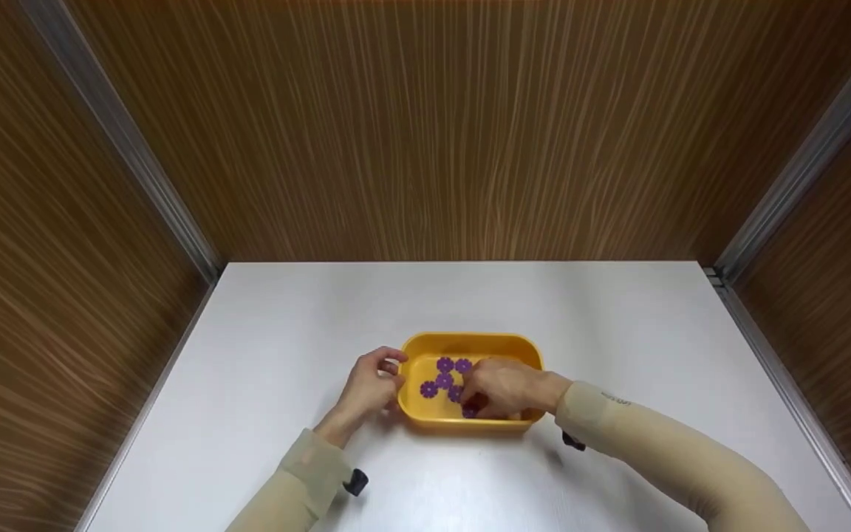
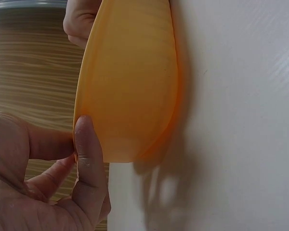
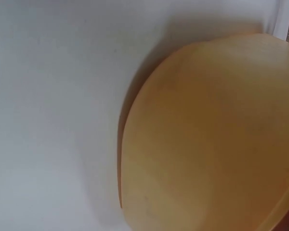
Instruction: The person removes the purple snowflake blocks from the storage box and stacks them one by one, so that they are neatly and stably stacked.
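Observation:
A yellow plastic tub [image 1: 425, 425] with rounded corners stands on the white table, several purple flower-shaped pieces [image 1: 445, 380] lying on its floor. At its left end my left hand [image 1: 370, 384] pinches the rim. The left wrist view shows the thumb [image 2: 89, 149] against the outer wall [image 2: 130, 82] and the other fingers behind the edge. My right hand [image 1: 503, 386] reaches over the right end into the tub, its bent fingers down among the flower pieces. Its fingertips are hidden, so whether they hold a piece cannot be seen. The tub's wall [image 3: 207, 134] fills much of the right wrist view.
The white tabletop [image 1: 307, 303] surrounds the tub. Wood-grain panels [image 1: 455, 133] rise behind it and at both sides, with metal strips [image 1: 137, 148] along the corners.

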`<state>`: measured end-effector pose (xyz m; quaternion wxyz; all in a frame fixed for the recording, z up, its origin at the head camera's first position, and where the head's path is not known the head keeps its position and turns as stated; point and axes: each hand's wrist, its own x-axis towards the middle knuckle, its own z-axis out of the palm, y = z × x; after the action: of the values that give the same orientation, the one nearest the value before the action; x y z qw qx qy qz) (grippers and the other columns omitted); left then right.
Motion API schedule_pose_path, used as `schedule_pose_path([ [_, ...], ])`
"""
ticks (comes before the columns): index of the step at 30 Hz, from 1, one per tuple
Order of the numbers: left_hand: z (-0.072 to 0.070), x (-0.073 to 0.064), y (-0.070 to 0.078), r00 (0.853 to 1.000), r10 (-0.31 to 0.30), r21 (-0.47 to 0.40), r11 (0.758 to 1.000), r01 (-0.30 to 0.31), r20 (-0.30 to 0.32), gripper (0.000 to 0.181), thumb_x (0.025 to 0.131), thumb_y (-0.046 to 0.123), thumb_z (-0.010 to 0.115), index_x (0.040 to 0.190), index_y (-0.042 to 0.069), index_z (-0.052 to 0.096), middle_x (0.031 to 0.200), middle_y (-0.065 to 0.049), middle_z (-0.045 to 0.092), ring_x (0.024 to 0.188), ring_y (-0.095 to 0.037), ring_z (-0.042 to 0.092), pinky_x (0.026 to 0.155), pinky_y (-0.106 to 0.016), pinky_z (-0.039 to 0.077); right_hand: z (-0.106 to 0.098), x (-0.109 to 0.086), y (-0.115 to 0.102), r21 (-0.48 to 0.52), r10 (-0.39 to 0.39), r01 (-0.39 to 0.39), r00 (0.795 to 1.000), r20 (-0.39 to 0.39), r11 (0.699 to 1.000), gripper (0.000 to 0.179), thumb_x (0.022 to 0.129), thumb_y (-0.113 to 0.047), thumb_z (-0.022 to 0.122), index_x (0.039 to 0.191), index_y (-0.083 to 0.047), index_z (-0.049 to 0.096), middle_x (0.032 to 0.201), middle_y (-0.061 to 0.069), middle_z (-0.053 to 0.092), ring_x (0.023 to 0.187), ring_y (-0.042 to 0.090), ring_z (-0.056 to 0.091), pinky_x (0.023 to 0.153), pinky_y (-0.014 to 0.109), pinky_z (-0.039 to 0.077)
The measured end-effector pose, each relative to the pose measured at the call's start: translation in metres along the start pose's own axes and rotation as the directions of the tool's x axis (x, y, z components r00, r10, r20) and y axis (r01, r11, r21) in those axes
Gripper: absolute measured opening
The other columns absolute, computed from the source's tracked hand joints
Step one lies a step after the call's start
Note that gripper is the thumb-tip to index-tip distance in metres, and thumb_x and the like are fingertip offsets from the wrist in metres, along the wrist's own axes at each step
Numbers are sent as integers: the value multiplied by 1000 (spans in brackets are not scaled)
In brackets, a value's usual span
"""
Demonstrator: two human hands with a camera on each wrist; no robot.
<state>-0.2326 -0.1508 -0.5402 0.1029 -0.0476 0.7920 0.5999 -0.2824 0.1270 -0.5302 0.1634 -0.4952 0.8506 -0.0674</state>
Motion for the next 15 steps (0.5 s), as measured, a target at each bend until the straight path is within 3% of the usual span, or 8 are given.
schedule_pose_path([
  [6,0,0,0,1000,-1,19,1000,1,-4,41,95,-5,67,136,2,70,107,-7,57,65,-11,56,55,-26,59,3,0,1,-58,8,-10,1000,-28,998,19,101,-27,86,116,-15,87,104,2,83,87,9,69,88,27,67],
  [15,0,0,1,1000,-21,35,999,21,-11,42,95,-5,67,136,3,70,109,-8,59,66,-13,58,56,-25,58,-2,-2,11,34,59,-56,993,-106,998,23,90,-30,93,107,-17,87,96,-3,84,77,2,63,76,20,62],
])
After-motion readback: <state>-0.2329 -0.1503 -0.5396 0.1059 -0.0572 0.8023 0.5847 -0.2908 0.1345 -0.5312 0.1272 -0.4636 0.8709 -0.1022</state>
